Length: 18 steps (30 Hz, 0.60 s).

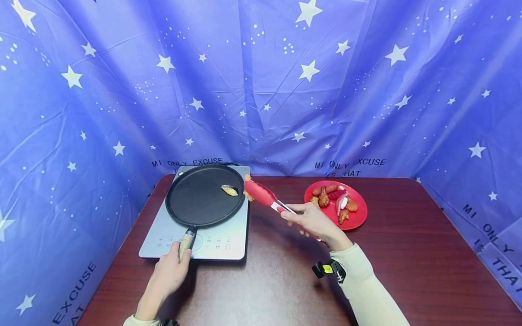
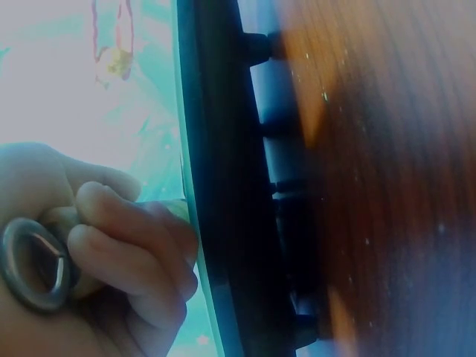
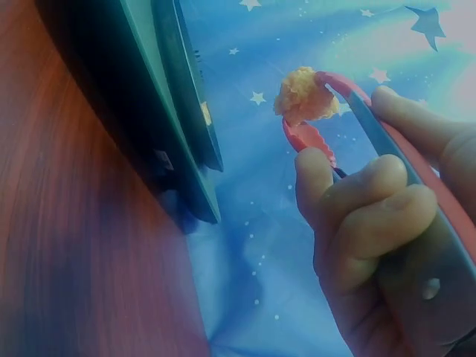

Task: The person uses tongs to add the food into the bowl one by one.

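My left hand [image 1: 172,270] grips the pale handle [image 1: 186,244] of a flat black frying pan [image 1: 200,194]. The pan sits on a silver induction cooktop [image 1: 148,242]. A small yellowish piece of food [image 1: 230,190] lies in the pan toward its right side. My right hand [image 1: 314,222] holds red-tipped tongs [image 1: 261,194], which pinch a golden fried-looking piece of food [image 3: 303,97] just off the pan's right rim. In the left wrist view, the fingers [image 2: 134,245] are curled round the handle, whose ring end shows.
Right of the tongs, a red plate [image 1: 359,219] bears several foods, among them sausages [image 1: 325,189] and a drumstick [image 1: 324,199]. All stand on a dark reddish wooden table [image 1: 408,253]. A blue star-patterned curtain [image 1: 277,90] closes off the back and sides.
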Tool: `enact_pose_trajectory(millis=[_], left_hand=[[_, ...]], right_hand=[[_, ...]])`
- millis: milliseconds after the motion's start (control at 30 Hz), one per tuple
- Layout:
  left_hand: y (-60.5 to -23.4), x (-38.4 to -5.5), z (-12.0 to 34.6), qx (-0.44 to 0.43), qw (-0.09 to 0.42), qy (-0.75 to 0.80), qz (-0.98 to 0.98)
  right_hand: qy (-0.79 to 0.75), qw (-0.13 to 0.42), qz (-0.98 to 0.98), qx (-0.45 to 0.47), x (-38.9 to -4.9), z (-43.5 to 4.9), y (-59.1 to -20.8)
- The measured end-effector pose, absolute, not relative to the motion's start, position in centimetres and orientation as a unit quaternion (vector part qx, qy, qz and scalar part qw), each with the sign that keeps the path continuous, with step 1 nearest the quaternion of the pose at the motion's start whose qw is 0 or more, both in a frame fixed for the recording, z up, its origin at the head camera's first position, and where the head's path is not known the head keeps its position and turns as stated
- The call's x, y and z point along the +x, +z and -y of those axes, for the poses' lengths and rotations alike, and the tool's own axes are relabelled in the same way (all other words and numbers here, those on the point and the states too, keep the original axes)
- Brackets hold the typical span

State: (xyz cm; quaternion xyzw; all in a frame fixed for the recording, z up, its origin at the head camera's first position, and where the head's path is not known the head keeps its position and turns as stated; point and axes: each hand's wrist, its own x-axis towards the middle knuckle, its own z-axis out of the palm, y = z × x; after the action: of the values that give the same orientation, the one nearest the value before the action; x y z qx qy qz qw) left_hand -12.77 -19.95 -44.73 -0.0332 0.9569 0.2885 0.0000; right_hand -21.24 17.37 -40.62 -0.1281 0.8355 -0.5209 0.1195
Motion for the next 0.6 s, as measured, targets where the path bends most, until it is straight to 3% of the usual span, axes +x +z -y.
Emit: enact_pose_trajectory(millis=[600], left_hand=[[-44.9,-12.9,20.1,-0.03,0.001,0.29,-0.957]], right_hand=[[-0.507,0.14,-0.841,-0.128,-21.7,-14.5,-39.5]])
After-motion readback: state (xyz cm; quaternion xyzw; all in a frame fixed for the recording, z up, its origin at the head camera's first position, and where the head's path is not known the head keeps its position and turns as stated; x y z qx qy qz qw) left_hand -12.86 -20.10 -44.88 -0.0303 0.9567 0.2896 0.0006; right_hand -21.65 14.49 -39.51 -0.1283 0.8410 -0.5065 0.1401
